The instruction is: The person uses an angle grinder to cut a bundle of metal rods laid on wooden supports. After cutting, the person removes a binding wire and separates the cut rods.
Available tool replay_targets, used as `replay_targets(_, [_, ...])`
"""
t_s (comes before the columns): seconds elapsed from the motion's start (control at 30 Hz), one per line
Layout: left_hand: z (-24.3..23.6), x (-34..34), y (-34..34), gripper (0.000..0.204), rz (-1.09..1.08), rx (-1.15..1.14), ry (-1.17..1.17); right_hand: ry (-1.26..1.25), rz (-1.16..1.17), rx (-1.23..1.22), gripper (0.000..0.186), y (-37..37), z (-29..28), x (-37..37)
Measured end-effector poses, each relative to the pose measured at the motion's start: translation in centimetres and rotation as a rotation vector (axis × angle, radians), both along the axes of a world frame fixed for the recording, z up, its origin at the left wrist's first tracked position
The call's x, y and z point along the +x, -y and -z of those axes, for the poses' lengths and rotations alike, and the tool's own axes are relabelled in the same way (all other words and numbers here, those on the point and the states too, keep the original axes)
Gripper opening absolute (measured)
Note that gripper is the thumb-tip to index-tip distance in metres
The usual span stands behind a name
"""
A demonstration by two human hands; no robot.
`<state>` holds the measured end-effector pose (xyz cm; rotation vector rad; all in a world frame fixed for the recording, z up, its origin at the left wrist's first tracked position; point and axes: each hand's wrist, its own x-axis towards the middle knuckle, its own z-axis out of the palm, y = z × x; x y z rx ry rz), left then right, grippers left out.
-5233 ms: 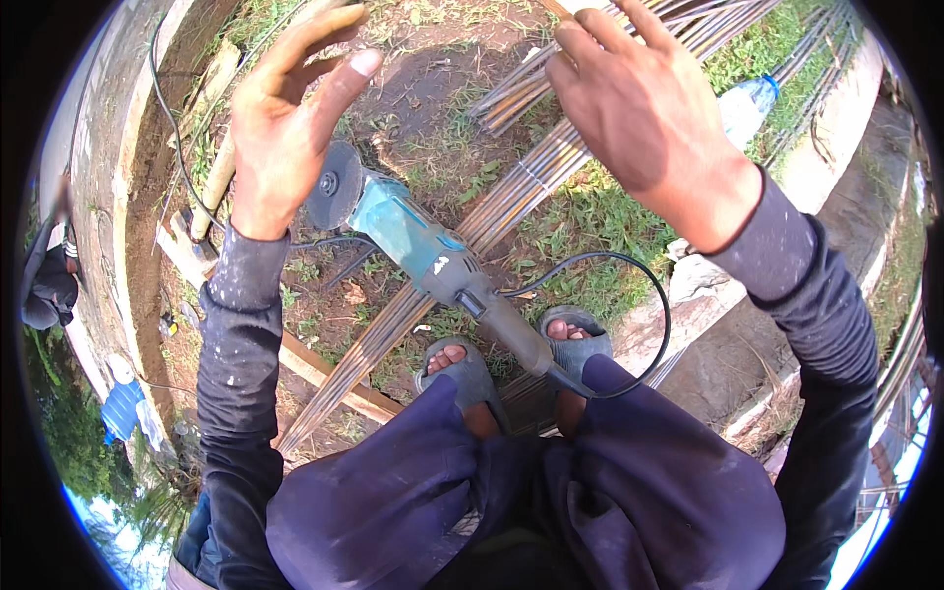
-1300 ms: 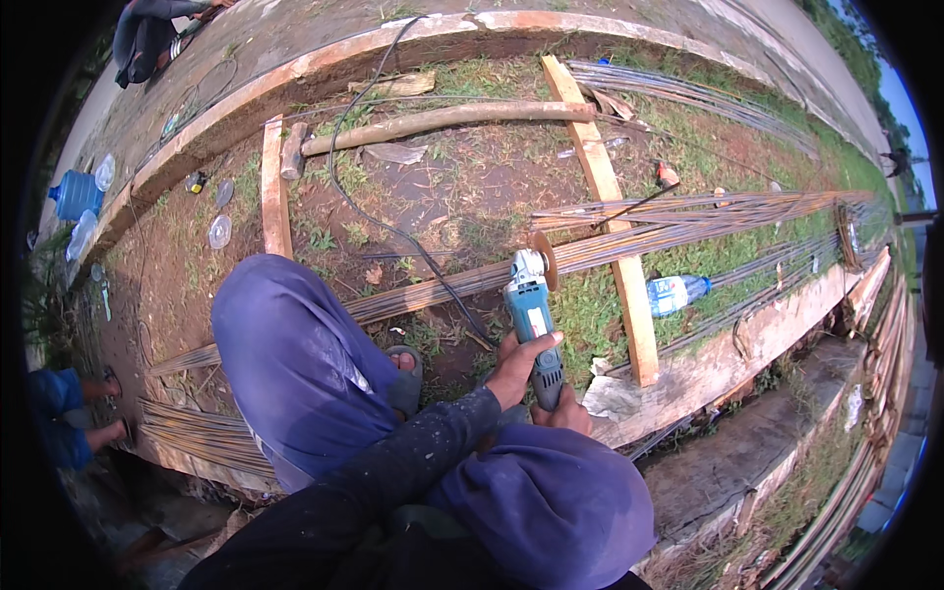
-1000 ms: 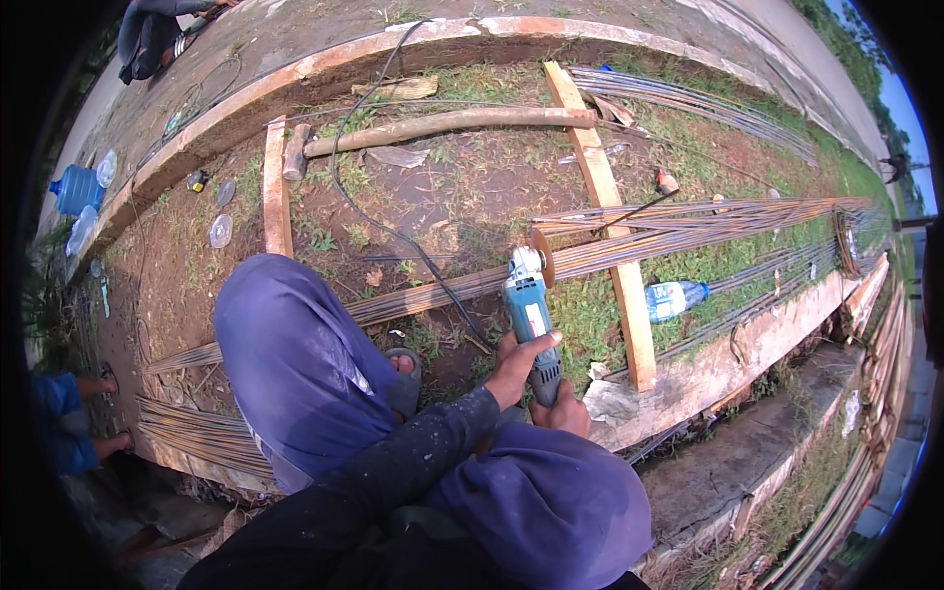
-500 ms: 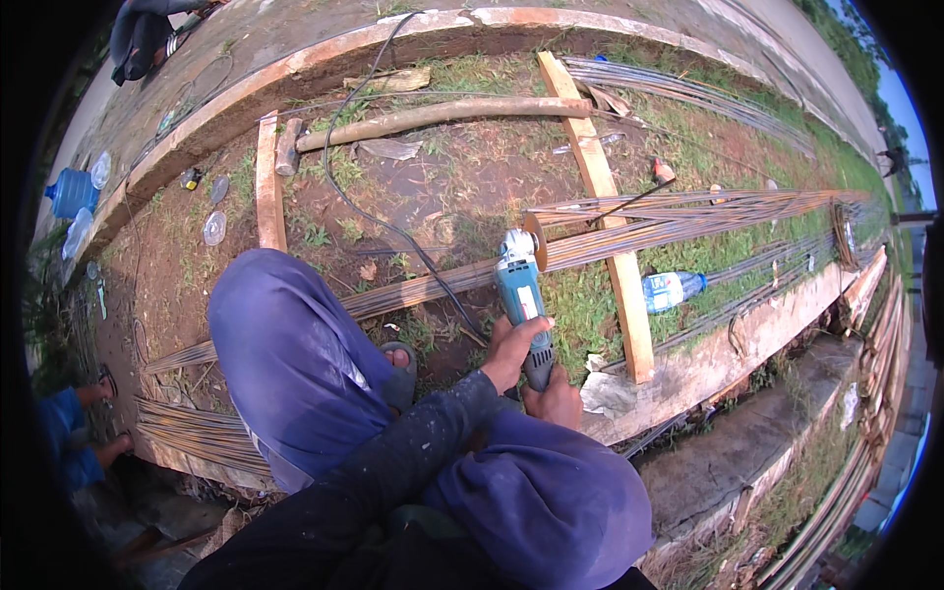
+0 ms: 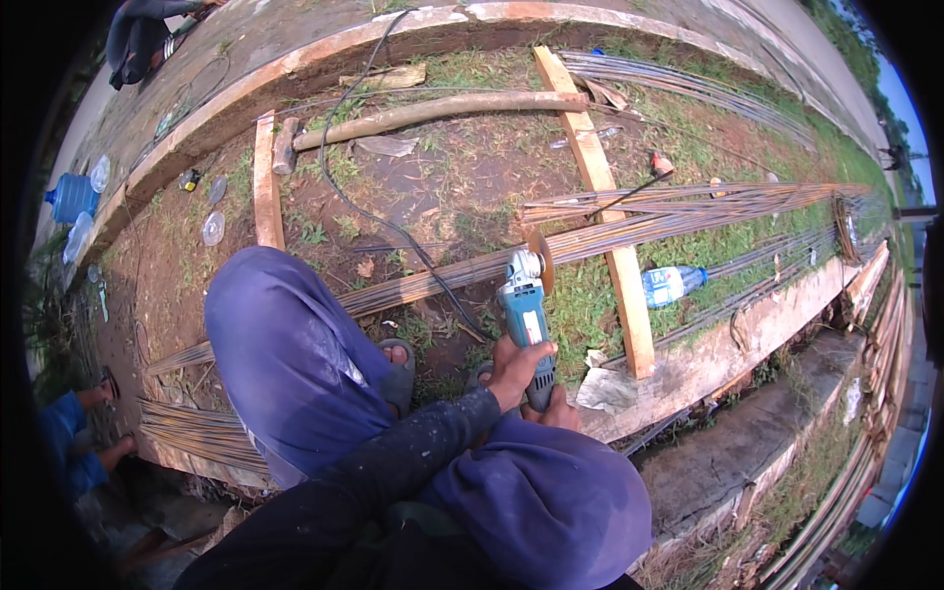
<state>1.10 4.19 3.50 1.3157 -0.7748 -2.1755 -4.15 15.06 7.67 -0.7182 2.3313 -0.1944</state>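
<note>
A teal angle grinder (image 5: 527,313) with a silver head is held in front of my knees. My left hand (image 5: 515,370) is closed around its body, thumb across the top. Lower down, my right hand (image 5: 559,409) grips the dark rear end of the handle, its fingers partly hidden. The thin brown cutting disc (image 5: 544,262) stands edge-up over a long bundle of rusty steel bars (image 5: 598,239). Whether the disc touches the bars, or spins, I cannot tell. A black power cord (image 5: 401,232) loops across the ground towards the handle.
Wooden beams (image 5: 623,280) lie beneath the bars. A sledgehammer (image 5: 433,111) rests beyond, and a plastic bottle (image 5: 673,286) lies at the right. Concrete edging (image 5: 393,29) bounds the far side. Another person's feet (image 5: 116,447) show at the left; someone else sits at the top left.
The grinder and both hands have drawn slightly nearer to me, so the disc sits lower across the bar bundle. Both hands keep their hold. The view has shifted a little.
</note>
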Motion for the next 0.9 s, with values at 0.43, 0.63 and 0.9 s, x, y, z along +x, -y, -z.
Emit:
replay_targets(0.43, [0.0, -0.6, 1.7, 0.023, -0.055, 0.017, -0.008, -0.088, -0.045, -0.065, 0.042, 1.5, 0.5, -0.3])
replay_targets(0.63, [0.4, -0.8, 2.6, 0.024, -0.085, 0.047, -0.002, -0.056, -0.060, -0.046, 0.043, 2.9, 0.0, -0.6])
replay_targets(0.9, [0.7, -1.0, 3.1, 0.024, -0.128, 0.016, -0.010, -0.082, -0.061, -0.038, 0.046, 3.5, 0.8, -0.9])
